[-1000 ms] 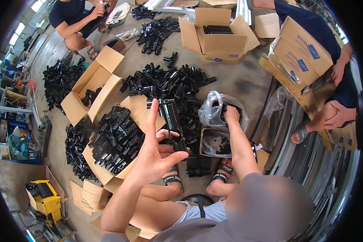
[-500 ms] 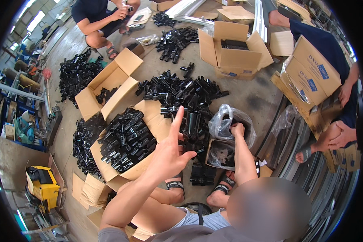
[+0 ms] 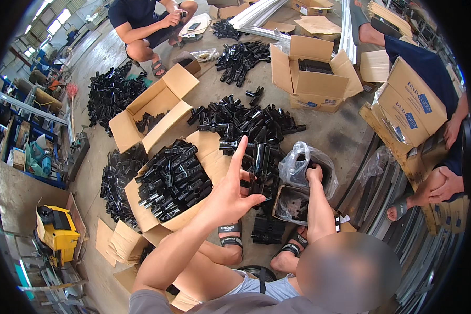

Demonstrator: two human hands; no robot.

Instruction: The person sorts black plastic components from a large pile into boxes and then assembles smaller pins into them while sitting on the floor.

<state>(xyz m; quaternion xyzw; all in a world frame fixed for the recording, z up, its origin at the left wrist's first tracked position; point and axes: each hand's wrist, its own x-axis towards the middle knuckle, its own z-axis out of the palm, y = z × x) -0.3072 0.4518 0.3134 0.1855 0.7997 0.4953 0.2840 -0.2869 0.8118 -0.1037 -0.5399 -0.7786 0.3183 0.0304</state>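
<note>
My left hand (image 3: 231, 194) is raised over the middle of the floor, with its index finger stretched up and its thumb out to the right. Its other fingers curl around a black tubular pipe fitting (image 3: 260, 157). My right hand (image 3: 314, 174) reaches into a clear plastic bag (image 3: 293, 166) lining a dark container, and its fingertips are hidden there. Just in front of that bag is an open box (image 3: 278, 205) with small dark pieces inside. Beyond my left hand lies a pile of black fittings (image 3: 246, 118). More black fittings (image 3: 253, 230) lie between my feet.
A cardboard box (image 3: 167, 222) full of black fittings stands at left, with another open carton (image 3: 123, 128) behind it. An open carton (image 3: 319, 97) is at the back right. One co-worker (image 3: 141, 34) squats at far left; another person's legs (image 3: 421, 60) show at right, beside long metal bars (image 3: 387, 209).
The whole view has shifted slightly, so the scene sits farther right and lower. My left hand still holds the fitting, and my right hand stays at the plastic bag.
</note>
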